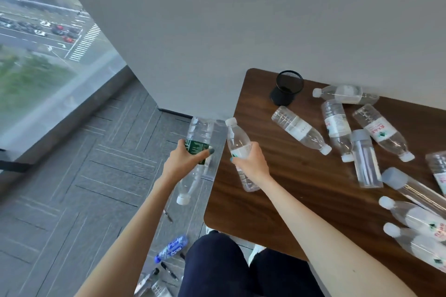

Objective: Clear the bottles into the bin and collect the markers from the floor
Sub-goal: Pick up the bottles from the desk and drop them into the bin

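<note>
Bottles [300, 130] are still all over the wooden table [277, 188], so this job is barely started as far as I can tell. I count roughly ten lying on their sides on the right half, some touching or overlapping, plus a black mesh cup [288, 88] tipped near the back edge. The left hand [185, 161] is wrapped round a green-label bottle [198, 128], cap pointing down, out past the table's left edge and right at what looks like a clear bin [217, 147] standing against the table. It's see-through, so I honestly can't tell if anything is in it yet. The right hand [251, 161] grips a second bottle [237, 137], cap up, over the table's left edge. My guess is these two go in next, green one first. Down on the carpet [96, 176] there's a blue-label bottle [172, 248] by the person's knee, another clear one near the bottom edge, and a few dark markers [169, 270] scattered close by, none picked up. So what's left: nearly all the table bottles, the floor bottles, and every marker.
</note>
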Tool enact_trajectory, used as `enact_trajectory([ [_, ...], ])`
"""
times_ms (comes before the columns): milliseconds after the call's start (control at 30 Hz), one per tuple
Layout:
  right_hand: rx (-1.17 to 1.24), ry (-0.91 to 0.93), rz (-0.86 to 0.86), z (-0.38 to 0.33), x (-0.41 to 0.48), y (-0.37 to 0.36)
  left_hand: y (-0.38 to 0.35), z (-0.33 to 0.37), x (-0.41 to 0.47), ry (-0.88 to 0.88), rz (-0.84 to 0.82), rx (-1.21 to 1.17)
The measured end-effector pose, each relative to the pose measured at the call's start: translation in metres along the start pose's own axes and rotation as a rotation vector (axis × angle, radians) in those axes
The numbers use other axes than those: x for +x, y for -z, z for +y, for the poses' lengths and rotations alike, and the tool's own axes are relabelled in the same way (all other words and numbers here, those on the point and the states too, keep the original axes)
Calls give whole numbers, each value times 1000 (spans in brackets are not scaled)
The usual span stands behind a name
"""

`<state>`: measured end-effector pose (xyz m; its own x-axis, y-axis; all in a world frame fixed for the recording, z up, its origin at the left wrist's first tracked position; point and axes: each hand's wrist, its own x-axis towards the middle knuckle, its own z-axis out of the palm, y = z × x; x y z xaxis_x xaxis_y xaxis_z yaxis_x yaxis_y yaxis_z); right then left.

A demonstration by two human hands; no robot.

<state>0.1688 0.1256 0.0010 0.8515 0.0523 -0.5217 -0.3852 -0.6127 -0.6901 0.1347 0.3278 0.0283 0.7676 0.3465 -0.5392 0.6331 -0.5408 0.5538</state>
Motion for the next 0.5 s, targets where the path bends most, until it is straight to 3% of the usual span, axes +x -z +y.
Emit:
enact_trajectory([
  [267, 38, -92, 31, -42, 23, -52, 32, -25, 52, -6, -79, 117],
  [500, 91, -178, 121, -45, 37, -60, 36, -1, 103, -15, -106, 158],
])
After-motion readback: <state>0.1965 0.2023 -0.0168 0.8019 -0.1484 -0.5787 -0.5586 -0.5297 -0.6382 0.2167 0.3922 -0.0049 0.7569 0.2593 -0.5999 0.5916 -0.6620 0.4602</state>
